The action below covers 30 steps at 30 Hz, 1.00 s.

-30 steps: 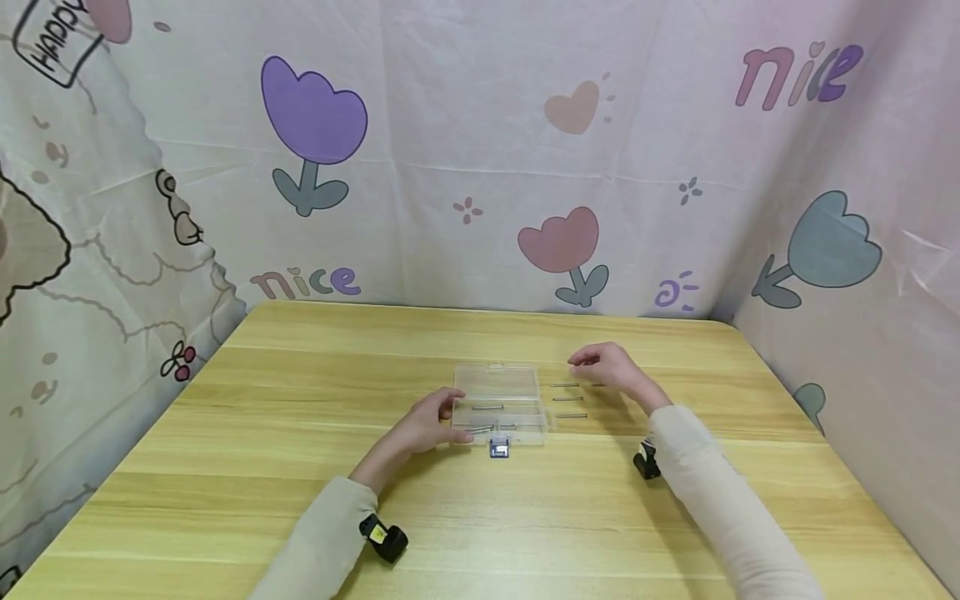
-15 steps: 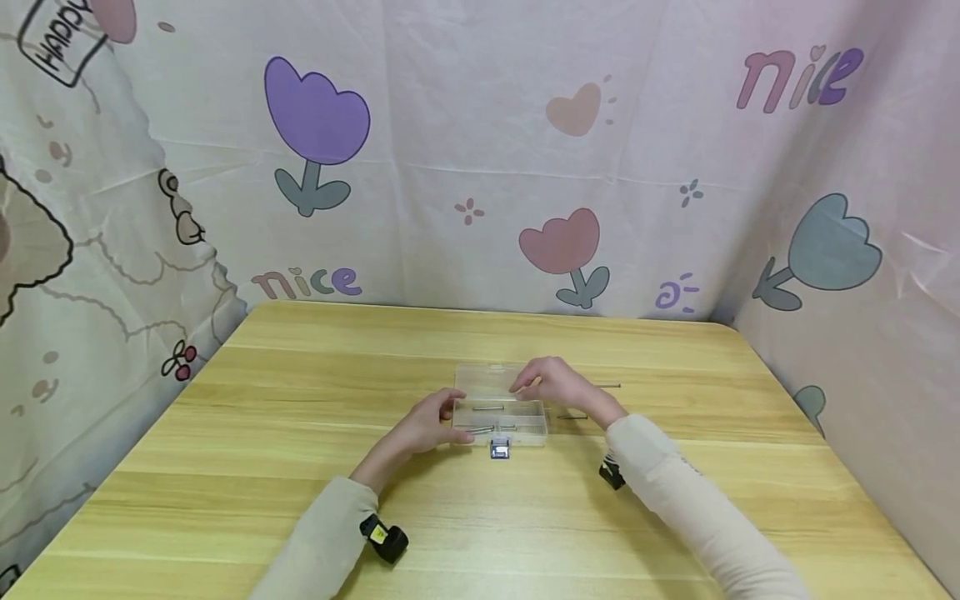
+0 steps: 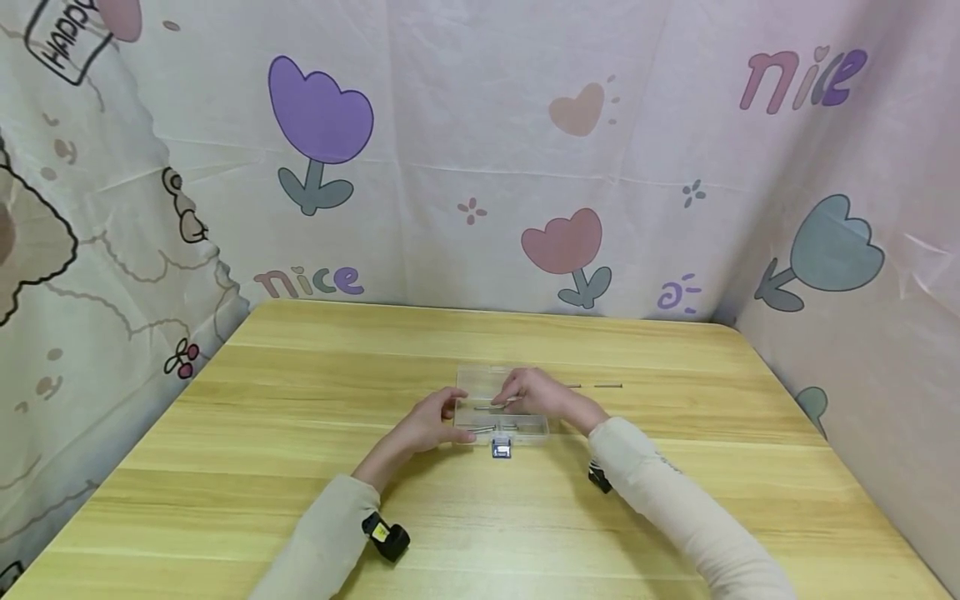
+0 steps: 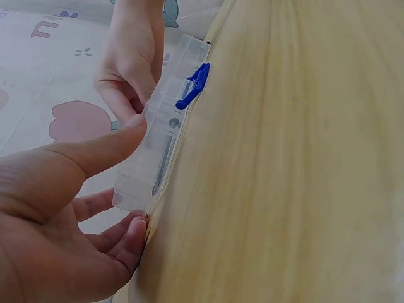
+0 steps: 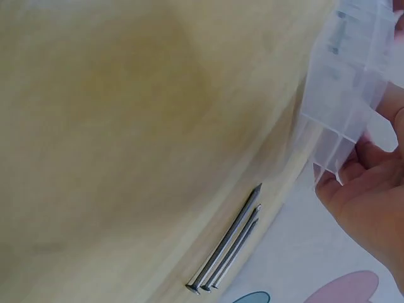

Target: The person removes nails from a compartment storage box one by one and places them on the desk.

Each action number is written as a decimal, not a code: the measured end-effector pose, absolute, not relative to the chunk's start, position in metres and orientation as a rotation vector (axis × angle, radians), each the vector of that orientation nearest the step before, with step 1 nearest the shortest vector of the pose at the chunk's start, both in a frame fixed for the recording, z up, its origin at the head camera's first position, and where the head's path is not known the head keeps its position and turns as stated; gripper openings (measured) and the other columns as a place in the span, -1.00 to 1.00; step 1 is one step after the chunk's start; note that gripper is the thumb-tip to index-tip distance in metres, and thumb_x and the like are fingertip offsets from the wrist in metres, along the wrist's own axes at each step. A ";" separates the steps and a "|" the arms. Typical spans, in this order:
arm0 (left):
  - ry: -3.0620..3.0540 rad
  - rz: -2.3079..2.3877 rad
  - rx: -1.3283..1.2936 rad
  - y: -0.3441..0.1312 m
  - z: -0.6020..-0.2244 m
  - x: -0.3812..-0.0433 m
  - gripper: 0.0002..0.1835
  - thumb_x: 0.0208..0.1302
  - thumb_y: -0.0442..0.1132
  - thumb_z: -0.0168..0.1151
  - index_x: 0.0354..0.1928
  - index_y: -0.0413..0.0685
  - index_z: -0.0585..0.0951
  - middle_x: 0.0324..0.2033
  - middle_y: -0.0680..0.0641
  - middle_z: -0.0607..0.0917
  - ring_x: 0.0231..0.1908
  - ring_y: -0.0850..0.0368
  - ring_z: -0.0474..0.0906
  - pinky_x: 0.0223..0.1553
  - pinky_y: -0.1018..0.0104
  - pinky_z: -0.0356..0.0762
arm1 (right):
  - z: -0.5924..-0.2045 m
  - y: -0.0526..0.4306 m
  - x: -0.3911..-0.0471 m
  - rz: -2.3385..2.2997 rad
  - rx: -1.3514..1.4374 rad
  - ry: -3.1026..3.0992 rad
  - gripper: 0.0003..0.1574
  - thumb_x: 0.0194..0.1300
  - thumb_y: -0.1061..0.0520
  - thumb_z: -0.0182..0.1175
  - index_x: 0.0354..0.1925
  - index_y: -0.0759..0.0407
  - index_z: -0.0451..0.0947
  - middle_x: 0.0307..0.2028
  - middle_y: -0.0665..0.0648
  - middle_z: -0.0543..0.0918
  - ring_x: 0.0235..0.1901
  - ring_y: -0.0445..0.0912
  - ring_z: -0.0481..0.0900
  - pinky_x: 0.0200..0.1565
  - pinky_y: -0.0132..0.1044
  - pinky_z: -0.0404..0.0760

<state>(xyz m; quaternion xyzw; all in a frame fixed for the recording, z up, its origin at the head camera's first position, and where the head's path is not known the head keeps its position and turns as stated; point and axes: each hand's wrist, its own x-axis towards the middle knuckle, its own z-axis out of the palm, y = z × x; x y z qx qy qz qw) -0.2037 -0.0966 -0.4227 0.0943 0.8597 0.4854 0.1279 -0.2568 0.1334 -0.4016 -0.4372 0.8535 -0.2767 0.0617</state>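
Observation:
A clear plastic compartment box (image 3: 534, 429) lies with its lid (image 3: 477, 381) folded back and a blue latch (image 4: 196, 86) at its front. My left hand (image 3: 423, 423) grips its left end, thumb at the front corner and fingers behind. My right hand (image 3: 536, 393) reaches into the back compartment, fingers curled and fingertips pinching at a nail (image 3: 487, 407); the fingers partly cover it. In the left wrist view, another nail (image 4: 165, 161) shows through the front wall, in the front compartment. Several nails lie in the box.
Loose nails (image 5: 226, 243) lie side by side on the wooden table (image 3: 262, 500), right of the box. Another nail (image 3: 608, 386) lies farther right. A printed cloth (image 3: 450, 125) hangs behind the table.
My right hand has moved left from above the loose nails, over the lid, and down into the back compartment. My left hand keeps its grip on the box.

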 end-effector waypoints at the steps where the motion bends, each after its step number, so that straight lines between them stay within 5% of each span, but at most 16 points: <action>1: 2.502 1.410 0.278 -0.097 -0.423 -0.204 -0.22 -0.05 -0.26 0.55 0.26 -0.19 0.42 0.06 -0.18 0.52 -0.04 -0.06 0.43 -0.02 0.02 0.42 | -0.402 0.133 -0.257 -0.828 -1.312 2.585 -0.73 0.08 0.41 0.35 -0.18 0.29 0.71 -0.29 0.12 0.62 -0.26 -0.11 0.54 -0.18 -0.38 0.53; 30: 2.490 1.410 0.234 -0.094 -0.422 -0.204 -0.23 -0.04 -0.26 0.55 0.26 -0.17 0.43 0.08 -0.18 0.52 -0.01 -0.07 0.41 0.01 0.00 0.40 | -0.415 0.117 -0.251 -0.875 -1.092 2.740 -0.92 0.07 0.30 0.41 -0.38 0.19 0.76 -0.41 -0.04 0.55 -0.34 -0.20 0.46 -0.27 -0.43 0.48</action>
